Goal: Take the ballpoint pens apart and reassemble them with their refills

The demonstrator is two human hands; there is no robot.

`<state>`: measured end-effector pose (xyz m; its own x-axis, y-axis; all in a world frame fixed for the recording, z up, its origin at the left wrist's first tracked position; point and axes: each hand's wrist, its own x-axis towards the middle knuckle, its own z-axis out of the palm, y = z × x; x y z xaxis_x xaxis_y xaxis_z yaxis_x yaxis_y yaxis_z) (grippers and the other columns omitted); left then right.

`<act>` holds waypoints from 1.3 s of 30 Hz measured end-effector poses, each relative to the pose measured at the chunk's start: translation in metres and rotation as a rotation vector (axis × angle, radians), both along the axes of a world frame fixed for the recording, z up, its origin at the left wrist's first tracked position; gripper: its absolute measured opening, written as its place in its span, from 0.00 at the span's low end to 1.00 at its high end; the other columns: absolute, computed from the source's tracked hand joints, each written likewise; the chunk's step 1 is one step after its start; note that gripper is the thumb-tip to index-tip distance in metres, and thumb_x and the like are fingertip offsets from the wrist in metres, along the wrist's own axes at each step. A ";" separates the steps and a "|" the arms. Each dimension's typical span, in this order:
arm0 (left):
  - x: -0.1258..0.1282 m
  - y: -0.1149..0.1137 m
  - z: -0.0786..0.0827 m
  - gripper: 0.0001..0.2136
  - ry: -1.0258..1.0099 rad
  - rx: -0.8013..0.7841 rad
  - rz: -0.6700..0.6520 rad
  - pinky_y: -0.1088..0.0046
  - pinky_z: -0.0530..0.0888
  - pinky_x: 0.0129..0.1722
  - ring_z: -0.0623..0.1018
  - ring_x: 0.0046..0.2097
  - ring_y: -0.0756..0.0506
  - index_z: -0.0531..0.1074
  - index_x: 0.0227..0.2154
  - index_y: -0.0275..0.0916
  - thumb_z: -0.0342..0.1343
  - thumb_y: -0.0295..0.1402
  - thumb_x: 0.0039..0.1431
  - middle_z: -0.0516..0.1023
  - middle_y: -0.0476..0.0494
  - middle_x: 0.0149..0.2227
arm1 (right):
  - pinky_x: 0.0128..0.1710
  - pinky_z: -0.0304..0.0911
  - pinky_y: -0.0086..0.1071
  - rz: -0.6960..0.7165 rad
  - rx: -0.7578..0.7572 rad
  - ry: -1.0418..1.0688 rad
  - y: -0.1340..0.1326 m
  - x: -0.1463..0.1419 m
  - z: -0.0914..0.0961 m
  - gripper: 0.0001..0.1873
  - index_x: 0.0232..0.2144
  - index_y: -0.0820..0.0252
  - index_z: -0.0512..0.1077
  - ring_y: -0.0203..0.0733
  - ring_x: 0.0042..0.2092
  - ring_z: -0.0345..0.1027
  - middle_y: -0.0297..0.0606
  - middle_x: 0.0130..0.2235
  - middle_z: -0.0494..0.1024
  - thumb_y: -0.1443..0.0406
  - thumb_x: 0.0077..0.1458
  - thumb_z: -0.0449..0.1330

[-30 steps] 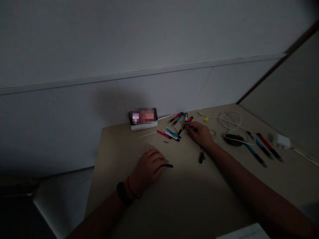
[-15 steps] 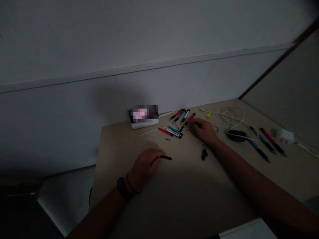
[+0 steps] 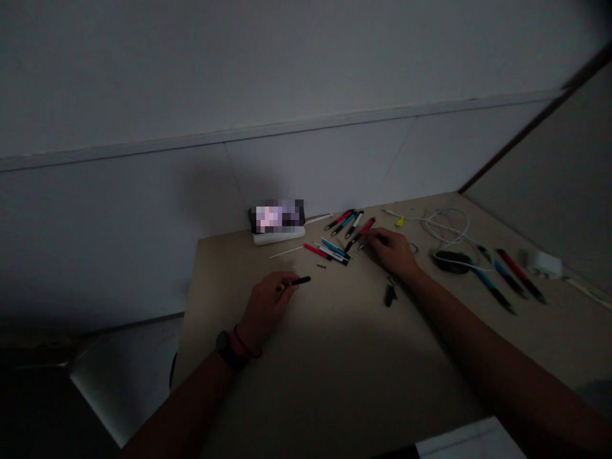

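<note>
My left hand is closed in a pinch around a short black pen part, which points right above the table. Across from it, my right hand rests low with its fingers bent together. A metallic pen tip shows just under those fingers; the rest of that pen is hidden by the hand. A red and black pen lies right at the fingertips, beside a white and black pen and others. Between the hands are a red pen barrel, blue and white pieces, and a small spring-like piece.
A phone leans on a white stand by the wall. At right lie a coiled white cable, a black oval object, several large pens and a white plug. A small black object lies near my right forearm.
My left hand has moved left and slightly away from me with the black pen part, which now tilts upward. My right hand has stayed almost in place.
</note>
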<state>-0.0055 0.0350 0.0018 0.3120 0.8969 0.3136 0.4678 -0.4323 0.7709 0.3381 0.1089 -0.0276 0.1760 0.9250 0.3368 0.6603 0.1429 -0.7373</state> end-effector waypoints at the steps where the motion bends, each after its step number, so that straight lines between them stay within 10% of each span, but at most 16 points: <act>1: -0.001 0.000 0.000 0.08 0.003 0.008 0.010 0.67 0.78 0.41 0.80 0.39 0.46 0.76 0.44 0.42 0.57 0.33 0.65 0.82 0.44 0.41 | 0.42 0.71 0.40 -0.004 -0.003 0.007 0.000 0.000 0.000 0.13 0.35 0.57 0.80 0.46 0.37 0.77 0.39 0.35 0.84 0.63 0.54 0.56; 18: -0.005 0.007 -0.001 0.07 0.019 0.082 0.073 0.67 0.78 0.40 0.80 0.37 0.46 0.78 0.40 0.41 0.61 0.36 0.62 0.82 0.44 0.38 | 0.37 0.73 0.39 -0.153 0.251 0.306 -0.031 -0.026 0.037 0.14 0.41 0.56 0.74 0.43 0.33 0.73 0.40 0.33 0.78 0.55 0.57 0.59; 31: -0.016 0.020 0.006 0.09 -0.027 0.004 0.215 0.72 0.75 0.35 0.79 0.33 0.48 0.78 0.39 0.40 0.60 0.38 0.62 0.82 0.47 0.36 | 0.37 0.70 0.33 0.715 -0.008 -0.127 -0.073 -0.092 0.042 0.11 0.39 0.55 0.77 0.42 0.38 0.75 0.41 0.37 0.80 0.61 0.65 0.55; 39: -0.014 0.022 -0.001 0.07 -0.047 0.010 0.186 0.72 0.76 0.36 0.79 0.35 0.48 0.78 0.40 0.40 0.62 0.35 0.60 0.82 0.47 0.37 | 0.44 0.70 0.36 0.755 -0.095 -0.228 -0.079 -0.117 0.033 0.08 0.43 0.57 0.75 0.44 0.43 0.74 0.42 0.42 0.78 0.62 0.63 0.59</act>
<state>-0.0196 0.0566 0.0010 0.1259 0.9344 0.3333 0.5040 -0.3496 0.7898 0.2209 0.0299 0.0058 -0.5736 0.7936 0.2029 0.5461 0.5551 -0.6273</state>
